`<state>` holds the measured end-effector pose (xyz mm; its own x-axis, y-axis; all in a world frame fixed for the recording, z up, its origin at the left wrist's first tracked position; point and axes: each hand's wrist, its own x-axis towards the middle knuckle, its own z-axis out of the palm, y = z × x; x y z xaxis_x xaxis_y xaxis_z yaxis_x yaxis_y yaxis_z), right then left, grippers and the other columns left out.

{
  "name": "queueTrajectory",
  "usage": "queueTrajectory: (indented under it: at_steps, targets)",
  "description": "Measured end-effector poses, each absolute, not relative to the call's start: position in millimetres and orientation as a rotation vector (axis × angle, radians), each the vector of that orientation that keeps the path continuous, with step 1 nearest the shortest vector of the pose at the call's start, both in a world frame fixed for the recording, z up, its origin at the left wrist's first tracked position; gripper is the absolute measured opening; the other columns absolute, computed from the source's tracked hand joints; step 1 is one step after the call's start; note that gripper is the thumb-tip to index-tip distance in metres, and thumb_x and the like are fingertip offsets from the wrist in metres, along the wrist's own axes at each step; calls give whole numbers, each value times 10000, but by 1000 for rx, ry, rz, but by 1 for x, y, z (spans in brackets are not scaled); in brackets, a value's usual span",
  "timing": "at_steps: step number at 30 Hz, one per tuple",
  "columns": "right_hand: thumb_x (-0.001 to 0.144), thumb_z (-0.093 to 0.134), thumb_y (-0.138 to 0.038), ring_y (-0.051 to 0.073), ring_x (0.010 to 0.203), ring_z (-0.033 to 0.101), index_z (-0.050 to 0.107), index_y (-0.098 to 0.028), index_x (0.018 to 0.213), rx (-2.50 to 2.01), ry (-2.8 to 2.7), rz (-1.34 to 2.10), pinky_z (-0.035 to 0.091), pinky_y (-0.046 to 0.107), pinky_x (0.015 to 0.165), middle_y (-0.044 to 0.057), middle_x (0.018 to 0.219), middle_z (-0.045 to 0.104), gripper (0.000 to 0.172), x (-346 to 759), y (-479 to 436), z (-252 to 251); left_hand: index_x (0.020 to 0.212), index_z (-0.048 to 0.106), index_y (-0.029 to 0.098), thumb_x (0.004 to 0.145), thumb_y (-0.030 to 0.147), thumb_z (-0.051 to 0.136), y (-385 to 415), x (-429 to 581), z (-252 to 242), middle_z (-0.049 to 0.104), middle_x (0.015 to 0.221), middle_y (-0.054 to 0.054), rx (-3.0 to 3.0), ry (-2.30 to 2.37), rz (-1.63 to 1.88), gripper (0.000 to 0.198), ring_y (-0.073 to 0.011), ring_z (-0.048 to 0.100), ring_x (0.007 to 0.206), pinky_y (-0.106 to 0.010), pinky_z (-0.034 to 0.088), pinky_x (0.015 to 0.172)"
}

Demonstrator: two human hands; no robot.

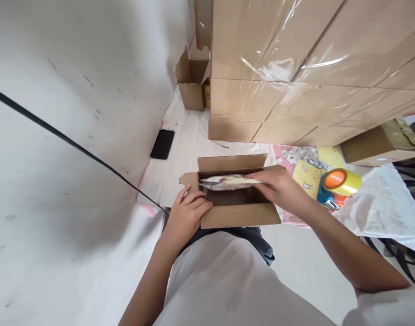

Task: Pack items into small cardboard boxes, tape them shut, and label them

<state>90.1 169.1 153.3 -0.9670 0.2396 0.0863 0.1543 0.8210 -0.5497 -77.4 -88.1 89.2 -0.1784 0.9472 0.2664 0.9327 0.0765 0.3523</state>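
Note:
An opened cardboard box (240,216) stands in front of my body with its flaps spread outward. My left hand (190,209) grips its left end, fingers over the rim and inner edge. My right hand (277,183) pinches the right end of a flat, pale packet (224,182), which looks like shiny plastic with printed colours. The packet lies lengthwise at the mouth of the box, along its far side. What is printed on it is too blurred to read, and the box's inside is dark.
Stacked cartons under clear film (248,99) rise behind the box. A black phone (162,144) and a small open carton (193,93) are at the left. On the right are a tape roll (350,182), paper scraps (301,156) and another open carton (380,142). A black cable (74,144) crosses the left side.

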Motion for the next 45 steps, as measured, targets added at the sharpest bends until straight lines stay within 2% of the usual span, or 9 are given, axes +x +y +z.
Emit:
queueTrajectory:
  at_steps: [8, 12, 15, 19, 28, 33, 38, 40, 45]
  targets:
    - [1026, 485, -280, 247, 776, 710, 695, -232, 1035, -418, -3434, 501, 433, 313, 599, 56, 896, 763, 216, 75, 147, 125, 1063, 673, 258, 921, -7, 466, -89, -86, 84, 777, 1065, 50, 1988, 2230, 788, 365, -194, 613, 1233, -483, 250, 1228]
    - [1046, 487, -375, 284, 1000, 703, 708, -245, 1190, -259, -3341, 619, 529, 413, 848, 76, 1085, 768, 295, 92, 148, 134, 1169, 651, 250, 895, -14, 509, -94, -84, 74, 737, 1228, -14, 2056, 2260, 826, 407, -235, 569, 1291, -540, 288, 1212]
    - [1065, 463, -348, 260, 1134, 673, 722, -274, 1197, -254, -3185, 686, 423, 514, 1119, 42, 1178, 755, 299, 112, 147, 135, 1264, 619, 237, 840, -3, 601, -101, -83, 66, 634, 1386, -107, 2008, 2430, 897, 488, -311, 496, 1341, -569, 404, 1138]
    - [1070, 464, -298, 218, 1103, 690, 707, -268, 1229, -354, -3088, 756, 293, 564, 1237, 27, 1159, 759, 292, 131, 138, 132, 1353, 570, 221, 826, 74, 700, -110, -90, 58, 562, 1410, -170, 1924, 2541, 960, 562, -347, 457, 1369, -555, 478, 1096]
    - [959, 645, -323, 337, 1380, 509, 601, -291, 1354, -760, -2378, 653, 443, 579, 1134, 115, 1438, 581, 399, 146, 142, 119, 1616, 13, 391, 839, 244, 780, -97, -80, 36, 6, 1724, -189, 1525, 2196, 1543, 1101, -335, 453, 1464, -534, 497, 1121]
    - [1005, 478, -539, 333, 1239, 649, 489, -372, 1414, -849, -1790, 1288, 566, 552, 996, 113, 1488, 531, 442, 158, 134, 96, 1616, 87, 393, 899, 178, 692, -94, -74, 43, 220, 1698, -186, 1913, 2017, 1305, 962, -292, 530, 1409, -525, 467, 1153]
    - [980, 504, -613, 348, 1128, 706, 560, -305, 1378, -629, -1860, 1568, 521, 593, 1029, 122, 1278, 684, 507, 162, 120, 75, 1607, 153, 321, 881, 475, 721, -89, -83, 50, 538, 1497, -227, 1690, 1841, 1380, 935, -298, 683, 1213, -538, 530, 1069]
    - [967, 463, -672, 349, 1075, 722, 573, -287, 1354, -611, -1816, 1594, 529, 603, 1006, 128, 1248, 692, 557, 163, 122, 70, 1576, 220, 337, 953, 455, 625, -84, -83, 50, 582, 1440, -185, 1546, 1810, 1494, 753, -247, 720, 1118, -508, 554, 1037]
    - [955, 455, -677, 339, 1341, 573, 434, -325, 1440, -731, -1716, 1399, 473, 587, 1099, 134, 1427, 593, 599, 159, 140, 75, 1513, 367, 298, 969, 167, 545, -61, -73, 49, 453, 1480, -161, 1492, 2288, 1474, 587, -256, 445, 1425, -468, 505, 1089]
